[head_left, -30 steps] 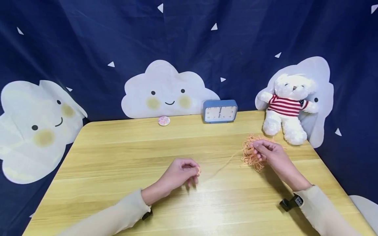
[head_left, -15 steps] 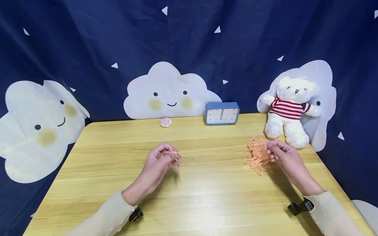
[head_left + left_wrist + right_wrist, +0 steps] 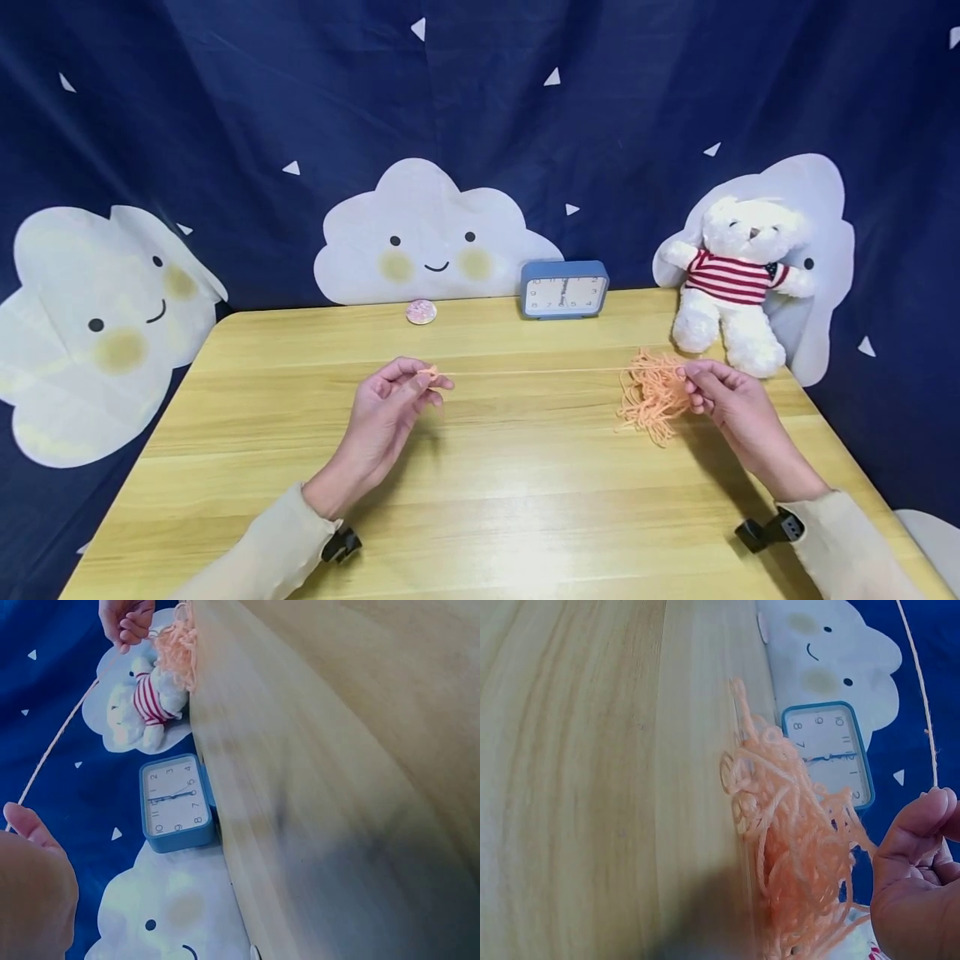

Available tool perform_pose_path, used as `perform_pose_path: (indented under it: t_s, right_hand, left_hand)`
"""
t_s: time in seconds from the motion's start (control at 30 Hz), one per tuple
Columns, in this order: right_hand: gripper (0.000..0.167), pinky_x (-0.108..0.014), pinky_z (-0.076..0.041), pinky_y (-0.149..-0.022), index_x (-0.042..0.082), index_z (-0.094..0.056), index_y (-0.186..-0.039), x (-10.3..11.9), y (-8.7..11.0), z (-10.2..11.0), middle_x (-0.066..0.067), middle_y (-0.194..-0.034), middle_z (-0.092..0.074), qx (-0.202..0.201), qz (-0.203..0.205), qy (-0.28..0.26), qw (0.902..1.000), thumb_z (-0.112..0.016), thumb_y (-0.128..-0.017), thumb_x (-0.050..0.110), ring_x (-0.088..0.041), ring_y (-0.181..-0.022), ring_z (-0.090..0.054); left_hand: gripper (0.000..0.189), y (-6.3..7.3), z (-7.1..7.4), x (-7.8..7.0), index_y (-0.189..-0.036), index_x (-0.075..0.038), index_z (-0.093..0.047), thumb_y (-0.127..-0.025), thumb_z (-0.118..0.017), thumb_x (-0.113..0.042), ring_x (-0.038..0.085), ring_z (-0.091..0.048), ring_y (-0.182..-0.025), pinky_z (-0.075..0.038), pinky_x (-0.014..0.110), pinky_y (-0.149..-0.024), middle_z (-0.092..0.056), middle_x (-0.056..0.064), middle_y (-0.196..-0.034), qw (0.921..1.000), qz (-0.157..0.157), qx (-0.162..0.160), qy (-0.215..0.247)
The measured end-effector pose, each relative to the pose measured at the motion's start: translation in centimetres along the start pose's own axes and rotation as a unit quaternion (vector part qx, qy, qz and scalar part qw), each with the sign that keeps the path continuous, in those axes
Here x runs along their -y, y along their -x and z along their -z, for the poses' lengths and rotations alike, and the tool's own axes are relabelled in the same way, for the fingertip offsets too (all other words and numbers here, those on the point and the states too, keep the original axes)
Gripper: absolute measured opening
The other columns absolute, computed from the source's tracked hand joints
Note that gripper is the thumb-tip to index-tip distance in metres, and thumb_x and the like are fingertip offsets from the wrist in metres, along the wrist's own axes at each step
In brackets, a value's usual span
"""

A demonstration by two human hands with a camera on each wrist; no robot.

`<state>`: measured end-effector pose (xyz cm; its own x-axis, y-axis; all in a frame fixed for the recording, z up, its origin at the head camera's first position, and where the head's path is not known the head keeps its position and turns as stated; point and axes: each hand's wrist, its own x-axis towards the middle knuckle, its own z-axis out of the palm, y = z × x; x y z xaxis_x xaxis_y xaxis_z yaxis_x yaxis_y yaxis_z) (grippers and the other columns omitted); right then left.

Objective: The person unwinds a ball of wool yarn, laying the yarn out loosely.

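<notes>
A strand of orange yarn [image 3: 540, 372] runs taut and nearly level between my two hands, above the table. At its left end my left hand [image 3: 386, 408] pinches the yarn between thumb and fingers, where a small loop or bunch shows. My right hand [image 3: 731, 404] pinches the other end of the strand between thumb and index finger. Just left of the right hand lies a loose tangled heap of the same yarn [image 3: 648, 398]; the right wrist view shows the yarn heap [image 3: 787, 840] close up, with strands leading toward the right hand [image 3: 915, 877].
A blue clock [image 3: 564, 289] stands at the table's back edge. Left of it lies a round pink-patterned disc [image 3: 421, 312]. A white teddy bear [image 3: 738, 275] in a striped shirt sits at the back right corner. Dark blue cloth with clouds [image 3: 247, 108] hangs behind the wooden table [image 3: 480, 483].
My left hand has moved left and away from me, pulling the slack strand straight. The right hand has shifted slightly right, still pinching the yarn. The camera view has tilted slightly.
</notes>
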<state>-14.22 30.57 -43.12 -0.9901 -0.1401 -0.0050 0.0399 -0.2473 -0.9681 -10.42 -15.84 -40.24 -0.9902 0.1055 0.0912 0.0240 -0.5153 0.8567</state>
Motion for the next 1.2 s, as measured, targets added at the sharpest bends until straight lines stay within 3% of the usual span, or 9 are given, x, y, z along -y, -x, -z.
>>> perform_pose_path:
  t_s: [0.2, 0.47, 0.7, 0.97, 1.2]
  right_hand:
    - [0.024, -0.018, -0.056, -0.066, 0.003, -0.078, -0.109, -0.2, 0.0, 0.0, -0.004, -0.093, -0.072, -0.009, -0.005, -0.006, 0.9999, -0.054, -0.114, 0.001, -0.008, -0.075, -0.063]
    - [0.024, -0.019, -0.056, -0.066, 0.003, -0.078, -0.109, 0.0, 0.0, 0.3, -0.003, -0.093, -0.073, -0.01, -0.001, -0.006, 0.9999, -0.054, -0.114, 0.002, -0.008, -0.075, -0.064]
    - [0.026, -0.02, -0.055, -0.064, 0.003, -0.078, -0.108, 0.0, 0.2, 0.5, -0.003, -0.09, -0.072, -0.018, 0.008, -0.015, 0.9997, -0.053, -0.114, 0.0, -0.01, -0.072, -0.062]
    - [0.027, -0.019, -0.055, -0.062, 0.001, -0.078, -0.106, 0.6, 0.2, 1.1, -0.003, -0.089, -0.072, -0.043, 0.022, -0.051, 0.9976, -0.052, -0.114, -0.002, -0.009, -0.071, -0.064]
    - [0.023, -0.019, -0.055, -0.061, -0.001, -0.077, -0.104, 1.3, -0.2, 1.1, -0.004, -0.087, -0.069, -0.111, 0.062, -0.101, 0.9867, -0.056, -0.113, -0.001, -0.01, -0.072, -0.062]
  left_hand:
    - [0.019, -0.3, 0.2, -0.7, -0.106, -0.004, -0.077, -0.108, -0.061, 0.004, 0.025, -0.077, -0.102, -0.062, 0.03, -0.084, -0.079, 0.01, -0.104, 1.0, 0.006, -0.005, -0.002]
    - [0.022, -0.7, 0.6, -1.8, -0.102, -0.005, -0.075, -0.108, -0.057, 0.004, 0.022, -0.075, -0.098, -0.06, 0.028, -0.082, -0.077, 0.009, -0.102, 0.9982, 0.03, 0.053, -0.001]
    - [0.02, -0.6, 0.7, -2.2, -0.099, -0.001, -0.078, -0.103, -0.063, 0.012, 0.019, -0.074, -0.099, -0.06, 0.023, -0.086, -0.071, 0.01, -0.112, 0.9991, 0.015, 0.023, 0.034]
    - [0.021, -0.8, 1.1, -3.0, -0.098, -0.001, -0.079, -0.101, -0.064, 0.014, 0.019, -0.074, -0.094, -0.06, 0.024, -0.079, -0.072, 0.012, -0.107, 0.999, 0.02, -0.007, -0.038]
    - [0.022, -0.8, 1.6, -3.4, -0.088, -0.002, -0.076, -0.098, -0.066, 0.016, 0.018, -0.071, -0.09, -0.059, 0.024, -0.076, -0.07, 0.015, -0.107, 0.994, 0.023, -0.025, -0.104]
